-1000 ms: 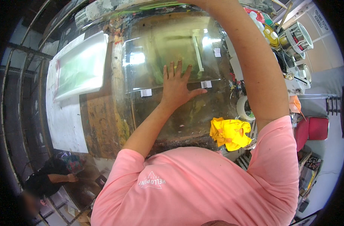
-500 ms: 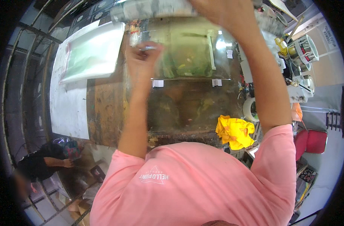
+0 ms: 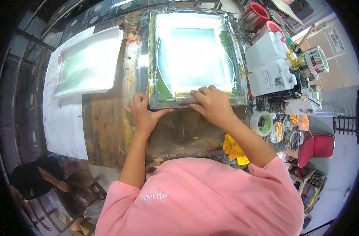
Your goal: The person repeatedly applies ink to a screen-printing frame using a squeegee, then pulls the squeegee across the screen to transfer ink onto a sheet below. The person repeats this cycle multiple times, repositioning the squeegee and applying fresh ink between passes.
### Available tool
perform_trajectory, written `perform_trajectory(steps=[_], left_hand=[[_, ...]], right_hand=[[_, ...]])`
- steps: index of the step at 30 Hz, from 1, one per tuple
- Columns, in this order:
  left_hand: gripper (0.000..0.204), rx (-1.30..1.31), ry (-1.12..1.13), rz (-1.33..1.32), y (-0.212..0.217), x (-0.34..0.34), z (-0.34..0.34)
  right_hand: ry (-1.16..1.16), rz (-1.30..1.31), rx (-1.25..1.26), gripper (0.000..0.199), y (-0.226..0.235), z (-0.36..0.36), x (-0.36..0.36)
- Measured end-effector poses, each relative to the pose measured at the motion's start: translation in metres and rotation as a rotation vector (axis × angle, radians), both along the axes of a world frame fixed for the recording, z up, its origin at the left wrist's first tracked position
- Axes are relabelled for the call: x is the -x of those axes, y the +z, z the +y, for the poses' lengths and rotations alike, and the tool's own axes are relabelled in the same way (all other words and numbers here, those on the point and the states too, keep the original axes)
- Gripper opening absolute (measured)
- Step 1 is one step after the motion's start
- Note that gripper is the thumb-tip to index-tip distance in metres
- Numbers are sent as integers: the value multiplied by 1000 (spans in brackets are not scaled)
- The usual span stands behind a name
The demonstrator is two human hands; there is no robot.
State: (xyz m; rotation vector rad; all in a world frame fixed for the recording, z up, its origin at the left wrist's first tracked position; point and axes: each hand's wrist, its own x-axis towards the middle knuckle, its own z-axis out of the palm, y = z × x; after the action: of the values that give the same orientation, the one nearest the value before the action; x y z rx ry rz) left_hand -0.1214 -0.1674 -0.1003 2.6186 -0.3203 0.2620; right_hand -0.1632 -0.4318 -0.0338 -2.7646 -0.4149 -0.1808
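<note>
Fingers of the right hand [image 3: 215,105] are closed around the right part of a pale bar [image 3: 182,98]. Those of the left hand [image 3: 142,116] stand wide, thumb along the near edge of a dark-rimmed screen frame [image 3: 151,72], index finger beside its left side, so this hand seems to steady the near left corner.

Nearest, a crumpled yellow cloth [image 3: 235,149] lies by the near edge of the table [image 3: 106,129], towards its near right corner and partly hidden by the right forearm. Past a bare brown strip, the frame lies at the middle of the table, with the bar across its near end. Setting the frame down looks done, and the bar seems in place; glare on the mesh [image 3: 195,57] hides whether anything has been spread over it, so what is left there cannot be told.

Along the right edge sit a clear tape roll [image 3: 262,123] and, beyond it, white plastic containers [image 3: 266,65]. Towards the left edge, a glossy stack of sheets [image 3: 89,65] rests on white paper [image 3: 67,129], well apart from the frame; whether these are finished or waiting does not show. Farthest, near the far right corner, stands a red-stained tub [image 3: 255,17].
</note>
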Motion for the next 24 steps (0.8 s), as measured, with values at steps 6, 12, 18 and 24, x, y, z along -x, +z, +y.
perform_trajectory(steps=[6,12,18,24], left_hand=[[111,46,-27,9,-8,-2,4],[118,57,-60,-92,-7,-3,6],[124,209,-102,-66,-10,-6,6],[123,158,-95,-129,-14,-2,5]], right_hand=[[-29,-144,89,40,-43,-23,-85],[8,-162,169,51,-27,-56,-241],[34,-93,128,55,-10,-76,-312],[-37,-310,208,43,-49,-55,-253]])
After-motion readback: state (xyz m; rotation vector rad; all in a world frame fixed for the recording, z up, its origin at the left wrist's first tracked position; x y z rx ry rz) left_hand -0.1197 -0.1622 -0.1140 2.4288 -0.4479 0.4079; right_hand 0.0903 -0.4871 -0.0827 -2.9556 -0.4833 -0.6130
